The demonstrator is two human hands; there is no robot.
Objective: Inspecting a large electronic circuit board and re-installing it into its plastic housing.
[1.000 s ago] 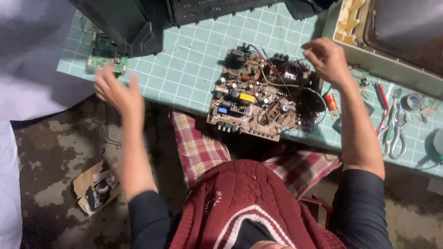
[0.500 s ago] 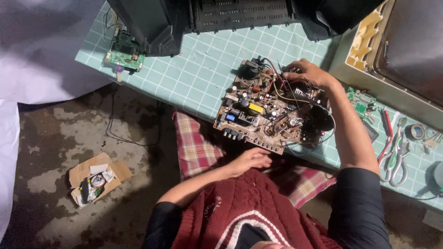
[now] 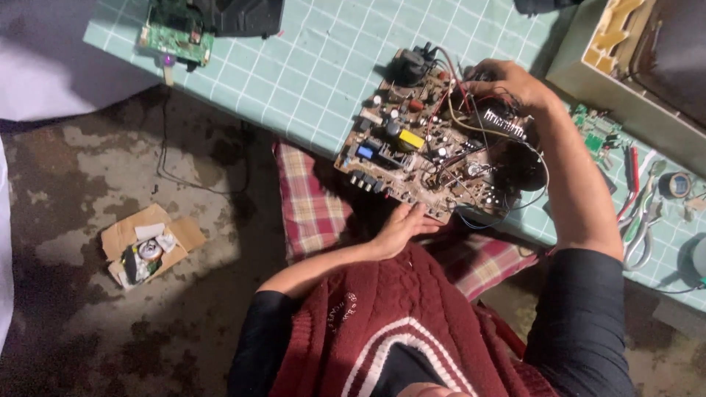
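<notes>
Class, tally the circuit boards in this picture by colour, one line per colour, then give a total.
Brown circuit boards: 1, the large board that the left hand and right hand touch.
Green circuit boards: 2, one at the table's far left corner, one by the hand tools.
Total: 3

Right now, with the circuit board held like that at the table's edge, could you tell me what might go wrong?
The circuit board overhangs the near edge of the green table, propped by the left hand from below; if that hand slips, it could tip onto the lap. The right hand sits among loose wires at the far end, so a tug might snag or pull one. Bare fingers near component leads could get pricked.
</notes>
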